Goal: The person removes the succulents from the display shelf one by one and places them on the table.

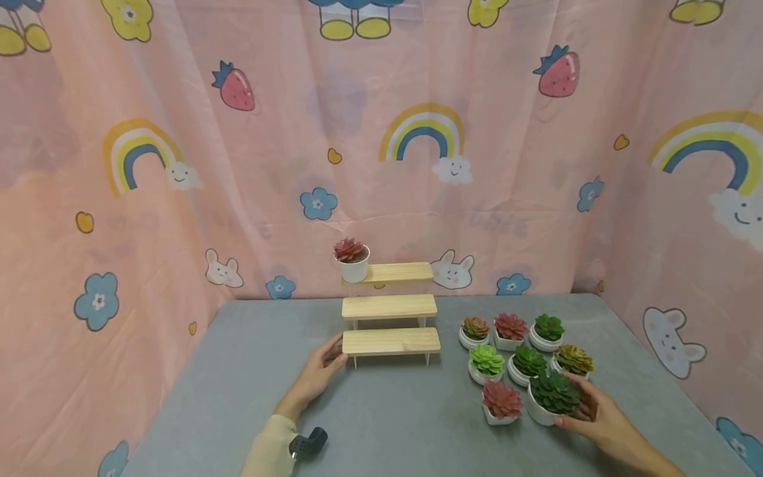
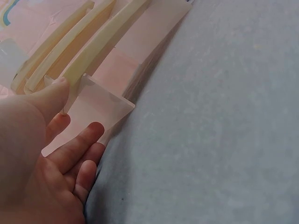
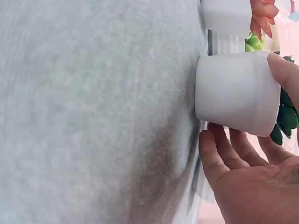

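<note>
A three-step wooden display stand (image 1: 390, 341) with clear side panels stands on the grey table. My left hand (image 1: 318, 368) is at its left end; in the left wrist view the thumb (image 2: 58, 91) touches the lowest step's edge and the other fingers lie loosely by the clear panel (image 2: 100, 105). A potted red succulent (image 1: 353, 260) sits at the left of the top step. My right hand (image 1: 602, 417) grips a dark green succulent in a round white pot (image 1: 551, 395), thumb at the rim and fingers along the pot's other side (image 3: 233, 91).
Several small potted succulents crowd round the right hand, among them a red one in a square pot (image 1: 501, 403), a bright green one (image 1: 485, 364) and a brownish one (image 1: 475, 331). A pink patterned curtain (image 1: 268, 165) hangs behind the table (image 1: 417, 424).
</note>
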### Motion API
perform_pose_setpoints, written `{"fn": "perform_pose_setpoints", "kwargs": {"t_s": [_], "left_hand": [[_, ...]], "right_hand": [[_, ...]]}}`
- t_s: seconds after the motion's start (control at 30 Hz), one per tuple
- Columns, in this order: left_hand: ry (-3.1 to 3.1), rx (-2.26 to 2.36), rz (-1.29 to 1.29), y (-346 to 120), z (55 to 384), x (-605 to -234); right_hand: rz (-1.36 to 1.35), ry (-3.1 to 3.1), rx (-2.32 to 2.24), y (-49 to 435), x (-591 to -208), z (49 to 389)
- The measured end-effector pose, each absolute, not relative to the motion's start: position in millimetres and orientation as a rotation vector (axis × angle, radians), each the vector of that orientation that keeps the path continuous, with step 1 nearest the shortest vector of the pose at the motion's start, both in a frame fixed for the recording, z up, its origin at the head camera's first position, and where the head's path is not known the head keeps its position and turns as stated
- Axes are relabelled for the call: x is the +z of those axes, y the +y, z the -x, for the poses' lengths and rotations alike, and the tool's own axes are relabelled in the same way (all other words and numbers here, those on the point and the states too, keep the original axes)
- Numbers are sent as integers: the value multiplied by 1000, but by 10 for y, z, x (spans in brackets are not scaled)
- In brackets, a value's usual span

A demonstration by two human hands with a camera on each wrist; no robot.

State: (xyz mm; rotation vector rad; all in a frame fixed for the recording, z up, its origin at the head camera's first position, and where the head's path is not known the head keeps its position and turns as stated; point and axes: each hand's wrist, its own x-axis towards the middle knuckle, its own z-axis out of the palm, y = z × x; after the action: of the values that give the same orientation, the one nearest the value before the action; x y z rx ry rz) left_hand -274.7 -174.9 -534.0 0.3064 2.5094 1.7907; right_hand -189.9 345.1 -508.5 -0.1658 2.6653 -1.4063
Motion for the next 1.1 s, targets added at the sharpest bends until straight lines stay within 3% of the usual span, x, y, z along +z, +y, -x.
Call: {"fn": "perform_pose_setpoints", "kwargs": {"t_s": [0.53, 1.1], "left_hand": [[2532, 1740, -310, -1760, 2747, -5359], [2513, 1784, -291, -1735, 2746, -5336]], "right_hand": [[456, 2782, -1505, 3607, -4941, 1856], [721, 2821, -1505, 3437, -4380, 2057]]}}
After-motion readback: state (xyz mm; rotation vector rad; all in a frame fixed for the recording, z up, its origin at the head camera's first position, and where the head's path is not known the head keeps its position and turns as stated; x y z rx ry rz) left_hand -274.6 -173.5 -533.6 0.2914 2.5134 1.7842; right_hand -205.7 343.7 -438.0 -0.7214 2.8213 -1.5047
